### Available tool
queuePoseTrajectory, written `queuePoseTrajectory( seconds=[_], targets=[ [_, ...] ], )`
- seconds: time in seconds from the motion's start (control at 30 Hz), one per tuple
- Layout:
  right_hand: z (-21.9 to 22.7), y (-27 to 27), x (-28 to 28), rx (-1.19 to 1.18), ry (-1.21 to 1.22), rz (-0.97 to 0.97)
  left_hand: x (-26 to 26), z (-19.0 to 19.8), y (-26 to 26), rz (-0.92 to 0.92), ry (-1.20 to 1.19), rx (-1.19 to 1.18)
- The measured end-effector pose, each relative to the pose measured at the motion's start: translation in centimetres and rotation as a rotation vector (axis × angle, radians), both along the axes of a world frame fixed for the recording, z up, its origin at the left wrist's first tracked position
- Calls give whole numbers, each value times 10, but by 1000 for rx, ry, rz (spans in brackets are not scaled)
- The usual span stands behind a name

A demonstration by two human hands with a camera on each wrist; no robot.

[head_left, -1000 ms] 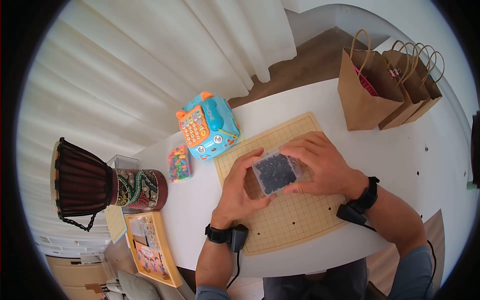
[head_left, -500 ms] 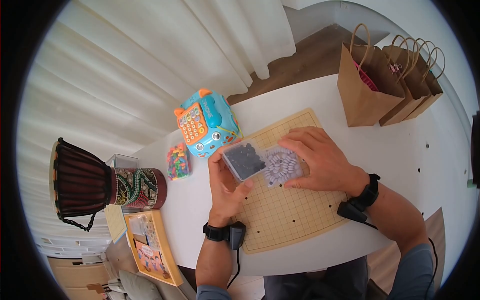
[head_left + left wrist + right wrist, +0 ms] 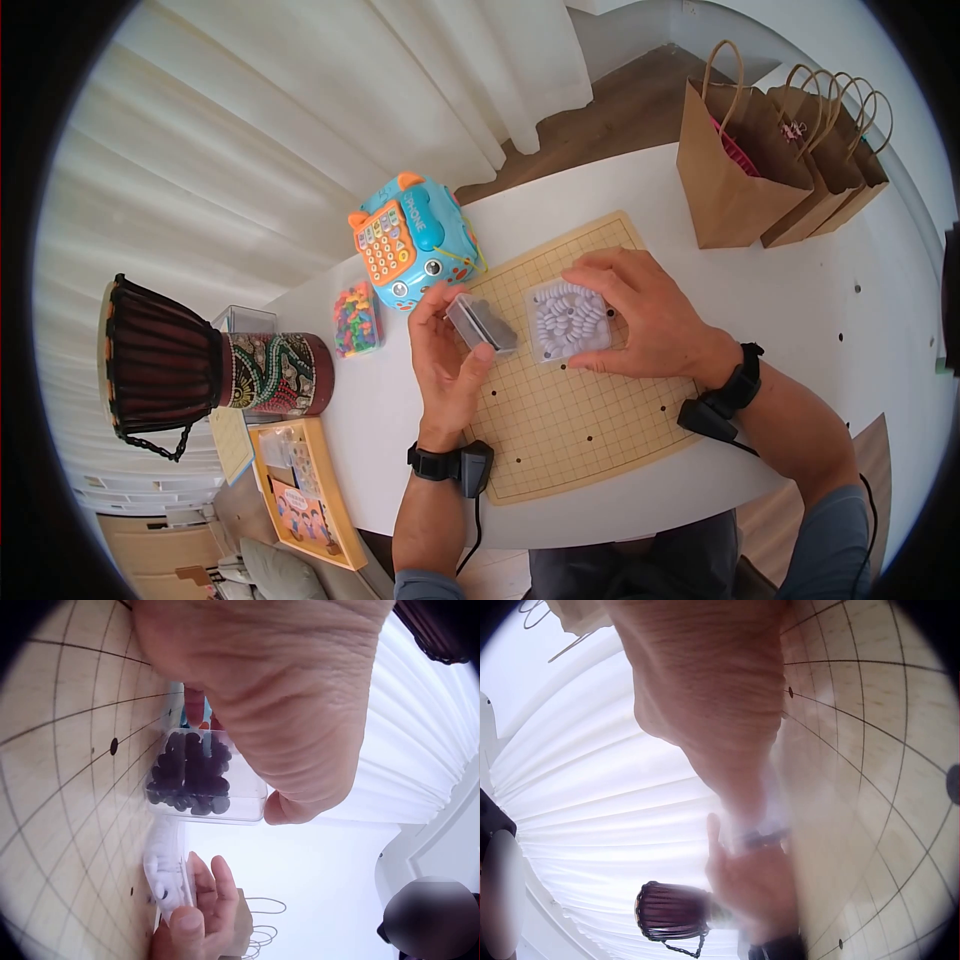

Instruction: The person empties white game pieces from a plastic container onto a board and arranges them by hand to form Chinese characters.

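My left hand (image 3: 445, 375) holds a clear plastic box of black game pieces (image 3: 484, 325) between thumb and fingers, tipped up over the left part of the gridded wooden board (image 3: 560, 440). In the left wrist view the dark round pieces (image 3: 187, 776) lie heaped inside its transparent walls. Beside it, my right hand (image 3: 655, 320) grips a second clear box (image 3: 568, 322), full of white pieces, by its right side, thumb at the near edge and fingers at the far one. This box sits flat over the board's upper middle. The right wrist view is blurred around the boxes.
A blue toy phone (image 3: 415, 240) stands behind the board, with a box of colourful small pieces (image 3: 357, 320) to its left. Further left are a drum (image 3: 170, 355) and a wooden-framed tray (image 3: 340, 530). Several paper bags (image 3: 735, 190) stand at the back right.
The two boxes, stacked a second ago with black on top, are now apart. My left hand has moved left with the black box and tilted it; the white box has come into view.
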State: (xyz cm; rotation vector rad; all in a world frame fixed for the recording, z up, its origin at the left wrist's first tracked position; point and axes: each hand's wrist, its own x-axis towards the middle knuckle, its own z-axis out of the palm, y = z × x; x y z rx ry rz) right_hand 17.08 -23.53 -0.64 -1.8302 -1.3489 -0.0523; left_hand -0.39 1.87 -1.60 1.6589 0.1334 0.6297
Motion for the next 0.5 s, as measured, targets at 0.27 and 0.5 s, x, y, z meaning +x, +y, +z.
queuePoseTrajectory(
  seconds=[0.27,0.5],
  targets=[
    [0,1,0,-20,-1,1,-1,-3,3,-59,34,121],
    [-2,1,1,6,-3,-10,-1,-5,-1,-31,19,108]
  ],
)
